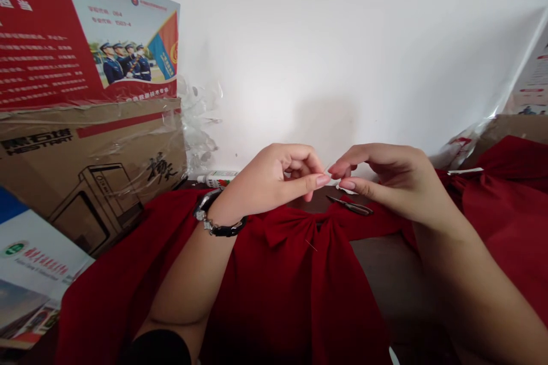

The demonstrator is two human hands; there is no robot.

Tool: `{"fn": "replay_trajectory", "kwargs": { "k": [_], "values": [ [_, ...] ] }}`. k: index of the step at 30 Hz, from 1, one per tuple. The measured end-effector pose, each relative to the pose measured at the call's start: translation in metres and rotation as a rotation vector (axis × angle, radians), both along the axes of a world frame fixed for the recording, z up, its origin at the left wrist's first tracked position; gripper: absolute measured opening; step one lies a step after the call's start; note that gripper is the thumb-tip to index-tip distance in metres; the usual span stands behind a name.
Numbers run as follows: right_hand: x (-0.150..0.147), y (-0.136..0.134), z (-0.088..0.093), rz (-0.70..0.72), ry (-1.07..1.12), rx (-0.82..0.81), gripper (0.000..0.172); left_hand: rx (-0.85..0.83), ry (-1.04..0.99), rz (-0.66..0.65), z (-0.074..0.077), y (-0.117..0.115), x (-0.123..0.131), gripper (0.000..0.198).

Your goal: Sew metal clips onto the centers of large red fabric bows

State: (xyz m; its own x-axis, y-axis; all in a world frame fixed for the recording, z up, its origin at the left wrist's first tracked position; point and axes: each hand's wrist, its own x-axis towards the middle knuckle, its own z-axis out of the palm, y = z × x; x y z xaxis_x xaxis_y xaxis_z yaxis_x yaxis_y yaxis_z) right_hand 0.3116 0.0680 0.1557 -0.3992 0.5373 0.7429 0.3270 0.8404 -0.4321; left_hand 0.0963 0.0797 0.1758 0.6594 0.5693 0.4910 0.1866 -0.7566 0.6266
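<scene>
My left hand [282, 177], with a dark band and a beaded bracelet at the wrist, is closed in a pinch. A thin, pale needle-like strand [327, 167] sticks up from its fingertips, too fine to name surely. Close by on the right, my right hand [381, 179] has its thumb and forefinger apart, the forefinger almost at the strand. Below both hands lies dark red cloth [278, 285] gathered into a bow-like fold. A short fine thread-like line [311, 246] shows on its front. Small thread snips [351, 205] rest behind the cloth, under my right hand.
Stacked cardboard boxes [124, 177] and a red printed board [38, 63] stand at the left. A white bottle [220, 178] lies by the white wall [265, 57]. More red cloth [505, 217] is heaped at the right on the dark table [385, 274], with a white strip [465, 171] on it.
</scene>
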Motion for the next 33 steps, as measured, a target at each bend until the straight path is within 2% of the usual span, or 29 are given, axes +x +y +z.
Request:
{"fn": "replay_trajectory", "kwargs": {
  "k": [13,24,33],
  "values": [
    [0.0001,-0.0064,0.0038,-0.017,-0.046,0.016,0.011,-0.044,0.032,-0.034,-0.0023,-0.0015,0.005,0.027],
    [-0.0018,-0.0072,0.0042,0.039,0.014,-0.105,0.018,-0.013,0.066,-0.078,-0.0029,-0.0026,0.0052,0.021],
    [0.004,-0.0043,0.0042,0.088,0.028,-0.148,0.015,0.006,0.084,-0.074,-0.002,-0.0036,0.0044,0.021]
  ]
}}
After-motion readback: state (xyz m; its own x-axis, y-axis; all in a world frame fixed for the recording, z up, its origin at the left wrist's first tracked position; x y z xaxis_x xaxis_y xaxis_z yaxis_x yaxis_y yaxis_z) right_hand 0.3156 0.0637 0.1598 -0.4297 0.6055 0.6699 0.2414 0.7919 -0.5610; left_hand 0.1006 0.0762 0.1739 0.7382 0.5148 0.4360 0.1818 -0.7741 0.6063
